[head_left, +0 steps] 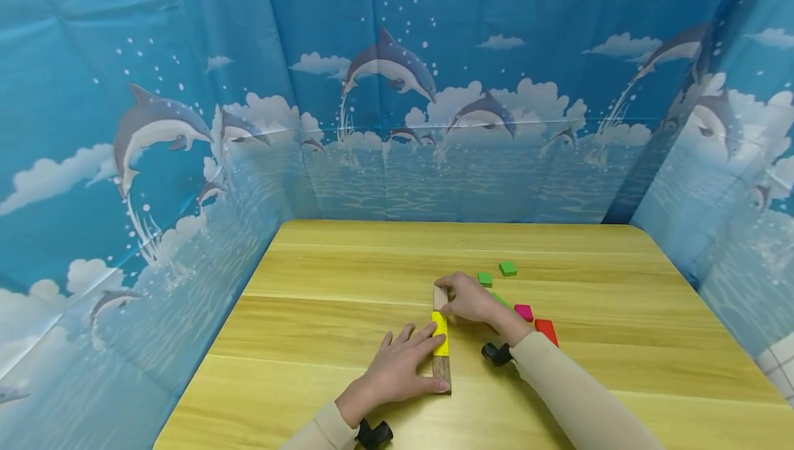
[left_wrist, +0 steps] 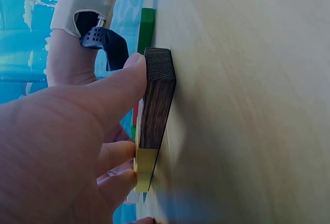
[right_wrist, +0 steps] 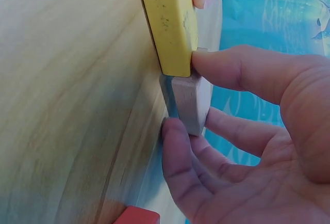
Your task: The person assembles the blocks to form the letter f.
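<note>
Three blocks lie end to end in a straight row on the wooden table: a dark brown block (head_left: 442, 367) nearest, a yellow block (head_left: 441, 349) in the middle and a pale wood block (head_left: 440, 298) farthest. My left hand (head_left: 403, 367) spreads over the row from the left, thumb on the near end of the brown block and fingertips on the yellow block. My right hand (head_left: 469, 298) pinches the pale block between thumb and fingers. In the right wrist view, the pale block (right_wrist: 188, 100) meets the end of the yellow block (right_wrist: 167, 33) a little offset.
To the right of the row lie small green blocks (head_left: 508, 269), a magenta block (head_left: 524, 312) and a red block (head_left: 546, 331). Another green piece is partly covered by the right forearm. A dolphin-print curtain (head_left: 397, 160) surrounds the back and sides of the table (head_left: 322, 271).
</note>
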`<state>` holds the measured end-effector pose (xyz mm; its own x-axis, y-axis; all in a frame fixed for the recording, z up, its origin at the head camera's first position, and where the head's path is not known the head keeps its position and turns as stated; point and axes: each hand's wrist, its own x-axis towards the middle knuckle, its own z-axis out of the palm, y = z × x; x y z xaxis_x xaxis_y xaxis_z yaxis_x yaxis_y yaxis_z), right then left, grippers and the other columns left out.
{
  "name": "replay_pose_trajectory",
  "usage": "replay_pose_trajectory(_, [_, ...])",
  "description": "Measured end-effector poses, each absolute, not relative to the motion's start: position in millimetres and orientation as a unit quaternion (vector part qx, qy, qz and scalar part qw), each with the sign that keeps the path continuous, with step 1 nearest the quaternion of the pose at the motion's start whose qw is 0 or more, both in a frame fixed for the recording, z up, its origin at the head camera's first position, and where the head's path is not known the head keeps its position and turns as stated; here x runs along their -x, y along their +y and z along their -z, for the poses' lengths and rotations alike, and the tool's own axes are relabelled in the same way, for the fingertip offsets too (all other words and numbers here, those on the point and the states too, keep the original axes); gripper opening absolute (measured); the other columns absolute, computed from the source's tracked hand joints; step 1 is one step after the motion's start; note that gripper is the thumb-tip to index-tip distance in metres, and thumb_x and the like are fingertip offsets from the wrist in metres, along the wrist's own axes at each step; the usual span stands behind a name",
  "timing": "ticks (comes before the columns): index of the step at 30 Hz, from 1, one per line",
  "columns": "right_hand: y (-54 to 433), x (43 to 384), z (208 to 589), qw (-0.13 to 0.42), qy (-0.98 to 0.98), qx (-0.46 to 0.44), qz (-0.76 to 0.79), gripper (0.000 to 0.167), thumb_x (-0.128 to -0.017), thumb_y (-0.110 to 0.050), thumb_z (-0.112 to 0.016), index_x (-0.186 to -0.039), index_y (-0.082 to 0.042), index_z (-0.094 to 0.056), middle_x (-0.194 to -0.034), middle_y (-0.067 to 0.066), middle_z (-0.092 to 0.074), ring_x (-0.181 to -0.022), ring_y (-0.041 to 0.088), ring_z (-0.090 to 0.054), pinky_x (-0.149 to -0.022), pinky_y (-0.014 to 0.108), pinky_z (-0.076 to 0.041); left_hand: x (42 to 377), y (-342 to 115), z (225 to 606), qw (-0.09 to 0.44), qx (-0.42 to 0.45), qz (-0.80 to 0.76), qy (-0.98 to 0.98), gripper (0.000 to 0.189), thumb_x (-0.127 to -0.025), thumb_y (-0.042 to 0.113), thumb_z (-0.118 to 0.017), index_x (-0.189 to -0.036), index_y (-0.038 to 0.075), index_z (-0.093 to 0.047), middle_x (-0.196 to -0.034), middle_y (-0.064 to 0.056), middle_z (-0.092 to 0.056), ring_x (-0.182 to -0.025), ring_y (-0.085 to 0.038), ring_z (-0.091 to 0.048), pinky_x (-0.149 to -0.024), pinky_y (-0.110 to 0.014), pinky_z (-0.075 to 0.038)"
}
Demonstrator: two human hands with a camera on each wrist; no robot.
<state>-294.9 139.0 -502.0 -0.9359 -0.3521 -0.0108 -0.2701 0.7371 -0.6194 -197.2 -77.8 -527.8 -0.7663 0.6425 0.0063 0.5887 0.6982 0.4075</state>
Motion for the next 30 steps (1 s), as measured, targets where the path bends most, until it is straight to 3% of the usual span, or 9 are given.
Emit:
replay_pose_trajectory(19, [133.2,295.5,507.5,0.056,0.932,0.144,0.326,0.051,-0.088,-0.013,-0.079,-0.136,-0.005,-0.063,-0.113,0.012,-0.057,-0.089,0.021,-0.054,-0.074,0.035,-0.048,195.8,-75.8,524.0,0.07,-0.331,-0.199,0.92,0.08,-0.09,0.069,-0.059,-0.156,0.028,-0.04,-0.165,0.004,-0.025,-0.148,-0.041,-0.024,-0.107,-0.074,-0.02])
replay_pose_trajectory(30, [133.2,291.6,508.9,0.053,0.929,0.139,0.339,0.052,-0.09,-0.012,-0.078,-0.138,-0.004,-0.061,-0.116,0.013,-0.057,-0.095,0.023,-0.056,-0.077,0.036,-0.049,194.3,-75.8,525.7,0.072,-0.327,-0.208,0.919,0.081,-0.089,0.069,-0.06,-0.156,0.028,-0.041,-0.165,0.004,-0.026,-0.148,-0.04,-0.023,-0.107,-0.074,-0.019])
